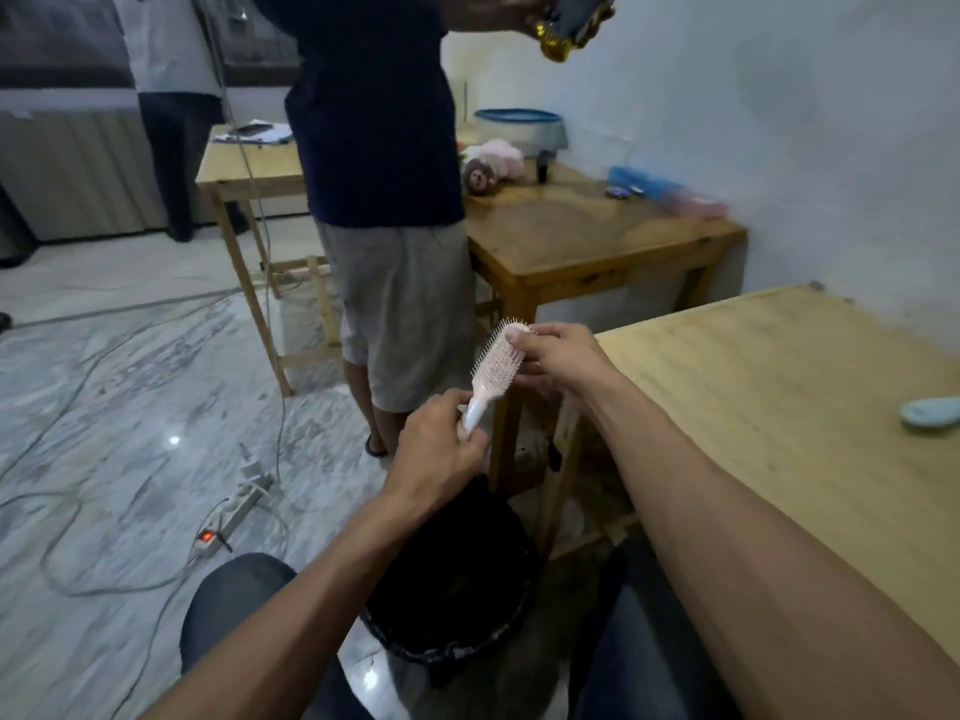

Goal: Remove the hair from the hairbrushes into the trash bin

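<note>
Pink hairbrush (493,367) above black-lined trash bin (453,584), beside table edge (727,407); open floor leftward. Long axis diagonal, head up-right. Left hand (441,449) clamps handle; right hand (558,358) fingers pinch head.

Both forearms are bare from elbow to wrist — no sleeves, watch or bands show. The left hand (436,449) and right hand (558,361) wear no rings or gloves. The legs are clad in dark blue-grey trousers (234,605) — smooth fabric, rounded over the knees.
</note>
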The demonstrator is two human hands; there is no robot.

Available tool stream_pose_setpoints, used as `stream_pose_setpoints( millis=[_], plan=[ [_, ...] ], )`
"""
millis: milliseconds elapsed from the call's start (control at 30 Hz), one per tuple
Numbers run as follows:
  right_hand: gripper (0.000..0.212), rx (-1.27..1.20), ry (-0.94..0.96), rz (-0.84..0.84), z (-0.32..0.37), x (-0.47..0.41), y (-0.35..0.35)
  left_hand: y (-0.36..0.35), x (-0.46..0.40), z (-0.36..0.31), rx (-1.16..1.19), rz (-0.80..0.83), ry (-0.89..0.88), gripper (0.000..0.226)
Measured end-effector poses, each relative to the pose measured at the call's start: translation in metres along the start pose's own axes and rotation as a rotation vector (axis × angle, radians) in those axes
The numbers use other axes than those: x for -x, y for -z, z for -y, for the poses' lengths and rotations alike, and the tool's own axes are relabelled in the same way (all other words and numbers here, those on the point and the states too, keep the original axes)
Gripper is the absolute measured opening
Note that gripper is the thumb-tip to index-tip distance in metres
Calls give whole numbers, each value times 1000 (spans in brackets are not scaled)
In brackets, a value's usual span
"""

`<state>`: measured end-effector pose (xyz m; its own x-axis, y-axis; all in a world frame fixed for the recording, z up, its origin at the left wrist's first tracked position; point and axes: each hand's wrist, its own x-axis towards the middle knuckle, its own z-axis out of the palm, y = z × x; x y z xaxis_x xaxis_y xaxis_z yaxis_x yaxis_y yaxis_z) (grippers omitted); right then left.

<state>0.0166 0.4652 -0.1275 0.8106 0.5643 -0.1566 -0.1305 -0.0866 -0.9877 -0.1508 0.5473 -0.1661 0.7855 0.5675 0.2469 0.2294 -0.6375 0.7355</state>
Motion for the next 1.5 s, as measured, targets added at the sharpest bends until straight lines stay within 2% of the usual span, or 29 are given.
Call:
stream_pose_setpoints(
  millis=[33,167,267,333,533,667,833,1033,1233,1500],
  plan=[
    [8,-5,25,-22,10,4,9,-3,-4,-11,0,-1,-24,35],
    [11,-38,84,-167,46,14,58,-15,-15,-63,79,-12,-119,35],
    [24,-67,100,-283,70,26,104,-31,-23,-99,115,9,-207,32],
    [19,-81,107,-355,81,39,139,-45,-27,-125,119,40,-257,32],
    [30,-66,103,-628,92,87,252,-108,-25,-209,117,178,-397,27],
    [25,-38,75,-806,88,125,318,-150,-7,-260,65,278,-499,27],
    [31,140,-35,-1045,74,158,396,-204,17,-309,44,421,-622,26],
    [32,225,-168,-1124,41,159,446,-251,32,-329,-13,559,-672,19],
    [32,212,-218,-1174,18,143,469,-276,30,-337,-7,550,-702,27],
    [37,356,-257,-1223,5,126,486,-300,23,-340,-7,496,-725,31]
  ],
)
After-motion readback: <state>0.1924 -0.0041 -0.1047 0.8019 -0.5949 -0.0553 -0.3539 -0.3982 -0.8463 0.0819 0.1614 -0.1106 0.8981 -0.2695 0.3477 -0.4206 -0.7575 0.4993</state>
